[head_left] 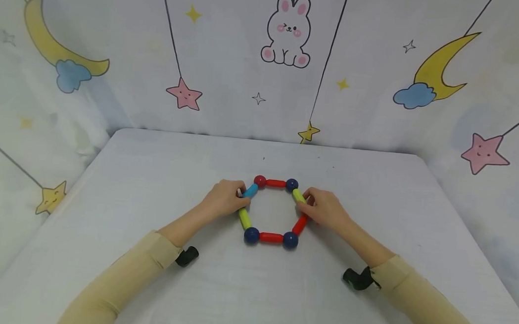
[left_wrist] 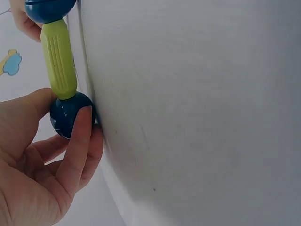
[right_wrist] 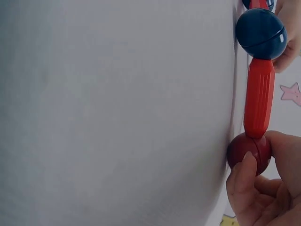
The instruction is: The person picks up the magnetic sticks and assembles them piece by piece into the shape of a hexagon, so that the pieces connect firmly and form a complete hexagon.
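A six-sided ring of magnetic rods and balls lies on the white table (head_left: 269,291). My left hand (head_left: 225,197) pinches the dark blue ball (left_wrist: 61,118) at the ring's left corner, between the light blue rod (head_left: 251,190) and a yellow-green rod (head_left: 244,218). At the right corner, the thumb and fingers of my right hand (head_left: 325,208) grip a dark red ball (right_wrist: 239,147). That one joins a yellow-green rod (head_left: 299,195) and a red rod (head_left: 299,225). In the head view both gripped balls are hidden by the fingers.
Along the ring's far side a red rod (head_left: 276,183) links a red ball (head_left: 260,181) and a blue ball (head_left: 291,185). Another red rod (head_left: 271,238) spans two blue balls in front. A patterned cloth (head_left: 231,46) hangs behind the table.
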Action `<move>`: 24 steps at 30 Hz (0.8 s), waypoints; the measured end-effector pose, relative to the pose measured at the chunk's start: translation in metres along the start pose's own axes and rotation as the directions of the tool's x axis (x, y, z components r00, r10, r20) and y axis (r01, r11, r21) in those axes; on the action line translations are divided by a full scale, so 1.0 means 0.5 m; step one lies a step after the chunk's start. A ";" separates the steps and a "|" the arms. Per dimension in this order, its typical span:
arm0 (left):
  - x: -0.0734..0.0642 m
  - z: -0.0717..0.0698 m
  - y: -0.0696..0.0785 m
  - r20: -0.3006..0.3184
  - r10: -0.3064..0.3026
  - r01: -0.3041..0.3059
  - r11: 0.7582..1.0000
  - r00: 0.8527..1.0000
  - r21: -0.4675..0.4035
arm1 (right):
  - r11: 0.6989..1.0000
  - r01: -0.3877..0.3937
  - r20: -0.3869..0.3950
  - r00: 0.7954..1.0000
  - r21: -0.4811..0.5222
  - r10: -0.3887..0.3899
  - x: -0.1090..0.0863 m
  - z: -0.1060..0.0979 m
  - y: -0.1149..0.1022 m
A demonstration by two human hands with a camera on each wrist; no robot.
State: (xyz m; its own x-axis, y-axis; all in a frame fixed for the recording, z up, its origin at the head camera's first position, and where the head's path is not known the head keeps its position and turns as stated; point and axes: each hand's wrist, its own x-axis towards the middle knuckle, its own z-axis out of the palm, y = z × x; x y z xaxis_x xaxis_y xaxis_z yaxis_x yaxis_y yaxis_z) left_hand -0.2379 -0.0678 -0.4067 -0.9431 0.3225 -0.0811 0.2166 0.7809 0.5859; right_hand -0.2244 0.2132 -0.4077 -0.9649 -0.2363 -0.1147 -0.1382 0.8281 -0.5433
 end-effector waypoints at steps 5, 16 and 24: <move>0.017 0.003 -0.006 -0.027 -0.009 0.009 1.000 1.000 -0.017 | 1.000 0.026 -0.009 1.000 0.009 -0.026 0.014 -0.007 0.011; 0.035 0.004 -0.005 -0.057 -0.030 0.030 1.000 0.998 -0.001 | 0.997 0.022 -0.024 0.999 0.069 -0.020 0.022 -0.015 0.018; 0.048 0.006 -0.001 -0.072 -0.033 0.036 0.999 0.997 0.036 | 0.996 -0.001 -0.028 1.000 0.095 0.004 0.023 -0.014 0.016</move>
State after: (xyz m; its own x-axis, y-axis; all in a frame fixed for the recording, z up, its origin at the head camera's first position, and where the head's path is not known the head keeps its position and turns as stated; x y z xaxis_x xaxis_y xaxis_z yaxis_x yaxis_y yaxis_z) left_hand -0.2602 -0.0590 -0.4112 -0.9654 0.2572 -0.0422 0.1918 0.8105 0.5535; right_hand -0.2380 0.2210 -0.4074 -0.9713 -0.2189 -0.0935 -0.1154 0.7765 -0.6194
